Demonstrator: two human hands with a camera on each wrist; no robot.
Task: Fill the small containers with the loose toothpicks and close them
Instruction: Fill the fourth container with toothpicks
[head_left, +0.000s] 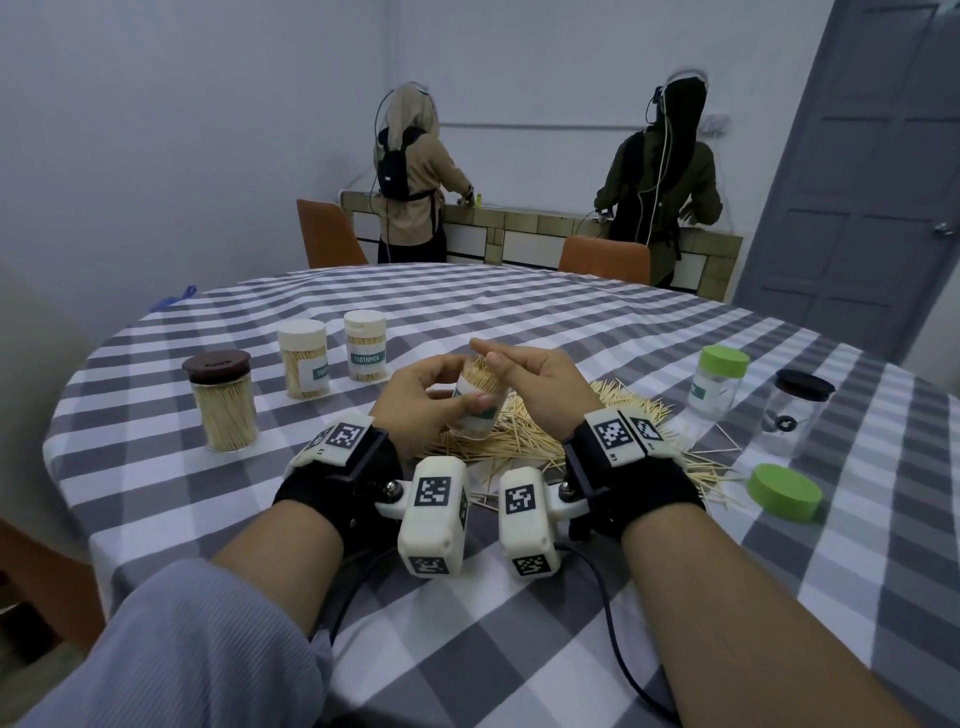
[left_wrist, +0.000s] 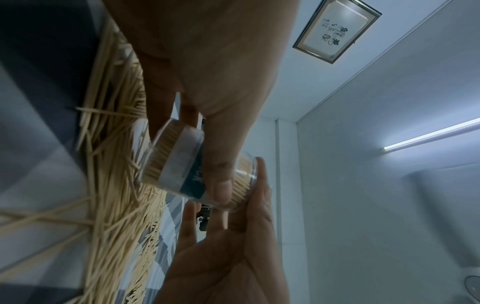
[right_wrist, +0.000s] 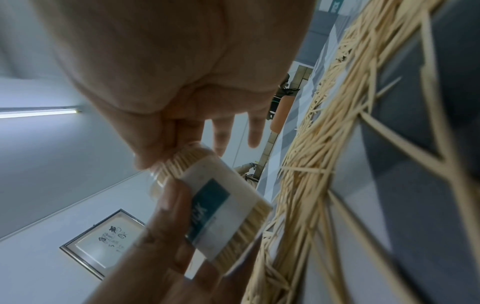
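My left hand (head_left: 441, 387) grips a small clear container (head_left: 480, 413) with a teal label, tilted and lifted just above the table. It is packed with toothpicks and has no lid on; in the left wrist view my thumb lies across the container (left_wrist: 176, 164). My right hand (head_left: 488, 354) lays fairly straight fingers against the toothpick tips at the open mouth of the container (right_wrist: 221, 205). Under both hands lies a pile of loose toothpicks (head_left: 524, 441), which also shows in the wrist views as the pile (left_wrist: 116, 185) (right_wrist: 324, 164).
On the left stand a full brown-lidded jar (head_left: 223, 402) and two full white-lidded containers (head_left: 304, 358) (head_left: 365, 345). To the right are a green-lidded jar (head_left: 717, 382), a black-lidded jar (head_left: 795, 410) and a loose green lid (head_left: 784, 491). Two people work at a far counter.
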